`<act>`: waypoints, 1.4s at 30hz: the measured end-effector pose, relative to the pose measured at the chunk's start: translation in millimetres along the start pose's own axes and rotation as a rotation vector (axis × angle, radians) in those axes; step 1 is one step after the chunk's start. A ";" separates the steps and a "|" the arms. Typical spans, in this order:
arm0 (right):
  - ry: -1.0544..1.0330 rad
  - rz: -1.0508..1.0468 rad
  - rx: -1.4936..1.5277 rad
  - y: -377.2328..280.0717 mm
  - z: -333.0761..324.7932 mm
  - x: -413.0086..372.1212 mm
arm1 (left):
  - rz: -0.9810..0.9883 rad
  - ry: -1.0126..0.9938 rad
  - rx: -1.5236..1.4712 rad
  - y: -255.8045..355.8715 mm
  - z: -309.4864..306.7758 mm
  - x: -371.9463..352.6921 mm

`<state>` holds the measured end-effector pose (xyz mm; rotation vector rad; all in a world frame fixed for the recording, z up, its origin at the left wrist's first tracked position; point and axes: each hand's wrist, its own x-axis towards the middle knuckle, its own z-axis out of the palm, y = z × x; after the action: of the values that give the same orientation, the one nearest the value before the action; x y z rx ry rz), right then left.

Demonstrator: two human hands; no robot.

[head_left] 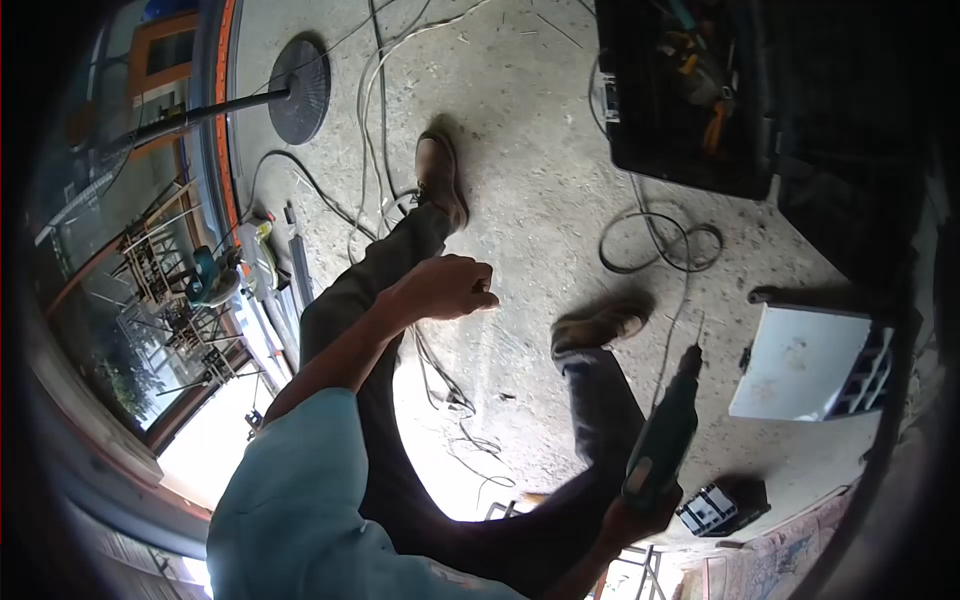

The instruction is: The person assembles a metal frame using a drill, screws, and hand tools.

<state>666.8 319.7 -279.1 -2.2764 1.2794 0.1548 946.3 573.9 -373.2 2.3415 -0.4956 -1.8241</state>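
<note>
My left hand [446, 288] is in the middle of the view, above the floor between my boots. Its fingers are curled in, and whatever they may hold is too small or hidden to name. At the lower right my right hand [640, 515] is wrapped round the grip of a dark green drill [664, 430]. The drill has a black chuck and a thin bit directed away from me, and a cord runs up beside it across the floor.
An open black toolbox [690, 183] with tools lies at the upper right. Loose cables [660, 245] cross the concrete floor. A round black stand base [300, 88] is at the upper left. A white-topped box [800, 362] and a small case [708, 510] sit at the right.
</note>
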 end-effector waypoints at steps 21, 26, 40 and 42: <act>0.013 -0.588 -0.707 -164.2 143.1 84.5 | 0.086 0.305 -0.290 -130.4 -124.1 -65.5; 0.081 -0.587 -0.477 -187.8 169.9 79.4 | 0.253 0.241 -0.381 -159.1 -147.2 -79.6; 0.271 -0.400 -0.613 -220.7 214.1 53.8 | 0.291 0.246 -0.391 -197.0 -185.8 -47.5; 0.295 -0.410 -0.602 -238.7 219.2 58.6 | 0.347 0.254 -0.333 -191.0 -184.3 -33.0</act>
<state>928.2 482.5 -395.9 -3.1263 0.9468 0.0612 1149.8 746.3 -352.7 2.0666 -0.4839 -1.3191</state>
